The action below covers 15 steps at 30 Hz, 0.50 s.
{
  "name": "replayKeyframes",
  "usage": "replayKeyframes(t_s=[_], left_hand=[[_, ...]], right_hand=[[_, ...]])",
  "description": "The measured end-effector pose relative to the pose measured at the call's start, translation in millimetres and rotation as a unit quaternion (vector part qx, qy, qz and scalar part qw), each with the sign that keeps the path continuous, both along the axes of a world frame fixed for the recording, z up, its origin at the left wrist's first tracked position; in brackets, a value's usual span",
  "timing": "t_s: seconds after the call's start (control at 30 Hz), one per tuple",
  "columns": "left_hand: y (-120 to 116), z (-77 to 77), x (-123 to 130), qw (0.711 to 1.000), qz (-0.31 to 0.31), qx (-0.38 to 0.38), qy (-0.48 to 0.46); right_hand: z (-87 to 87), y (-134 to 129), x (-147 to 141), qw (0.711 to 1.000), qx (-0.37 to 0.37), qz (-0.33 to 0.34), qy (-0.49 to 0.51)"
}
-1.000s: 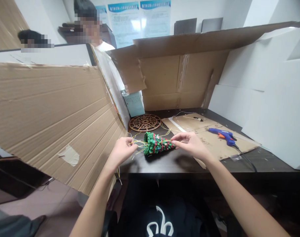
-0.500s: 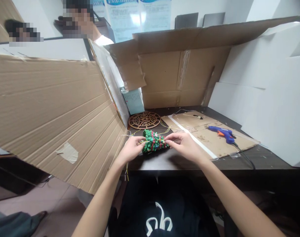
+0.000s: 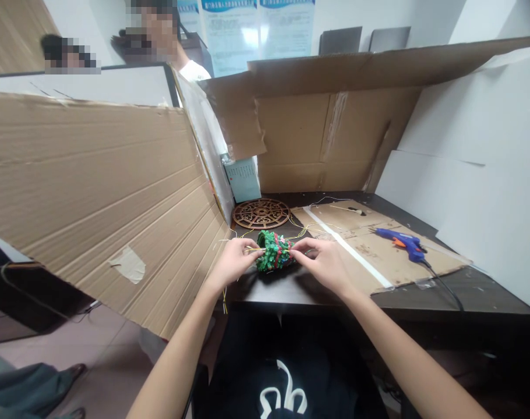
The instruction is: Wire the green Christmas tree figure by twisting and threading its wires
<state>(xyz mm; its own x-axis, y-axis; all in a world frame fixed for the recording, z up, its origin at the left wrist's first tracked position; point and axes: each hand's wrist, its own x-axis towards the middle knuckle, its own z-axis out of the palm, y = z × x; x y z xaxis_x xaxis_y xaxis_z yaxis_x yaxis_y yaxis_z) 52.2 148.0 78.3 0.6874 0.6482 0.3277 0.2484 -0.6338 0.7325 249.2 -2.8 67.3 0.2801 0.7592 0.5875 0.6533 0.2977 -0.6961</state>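
Observation:
A small green artificial Christmas tree point(image 3: 271, 256) with red garland lies on its side at the front of the dark table, its wide end toward my left hand. My left hand point(image 3: 234, 263) pinches thin yellow and white wires point(image 3: 253, 249) that run along the tree's near side. On the other side of the tree, the thumb and forefinger of my right hand point(image 3: 321, 263) are pressed together on the same wires near its narrow end. The tip is partly hidden behind my right fingers. Loose wire ends hang over the table edge below my left wrist.
Behind the tree is a round openwork trivet point(image 3: 261, 214). A blue glue gun point(image 3: 402, 241) with a black cord and a small brush point(image 3: 350, 210) lie on a cardboard sheet point(image 3: 356, 265). Cardboard walls point(image 3: 129, 174) enclose the table. Two other people are beyond the left partition.
The view has shifted slightly, moving everything a little to the right. The tree has turned a little, showing more of its open wide end. Both hands keep their pinch on the wires.

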Motion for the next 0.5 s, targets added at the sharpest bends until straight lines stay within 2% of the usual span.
replayKeyframes(t_s=[0.17,0.5], left_hand=[[-1.3,3.4,-4.4,0.996,0.067,0.049,0.009],[1.0,1.8,-1.9,0.995,0.08,0.042,0.038]], right_hand=[[-5.1,5.7,-1.9,0.999,0.029,-0.006,-0.017],[-10.0,7.5,0.1,0.997,0.047,-0.032,-0.06]])
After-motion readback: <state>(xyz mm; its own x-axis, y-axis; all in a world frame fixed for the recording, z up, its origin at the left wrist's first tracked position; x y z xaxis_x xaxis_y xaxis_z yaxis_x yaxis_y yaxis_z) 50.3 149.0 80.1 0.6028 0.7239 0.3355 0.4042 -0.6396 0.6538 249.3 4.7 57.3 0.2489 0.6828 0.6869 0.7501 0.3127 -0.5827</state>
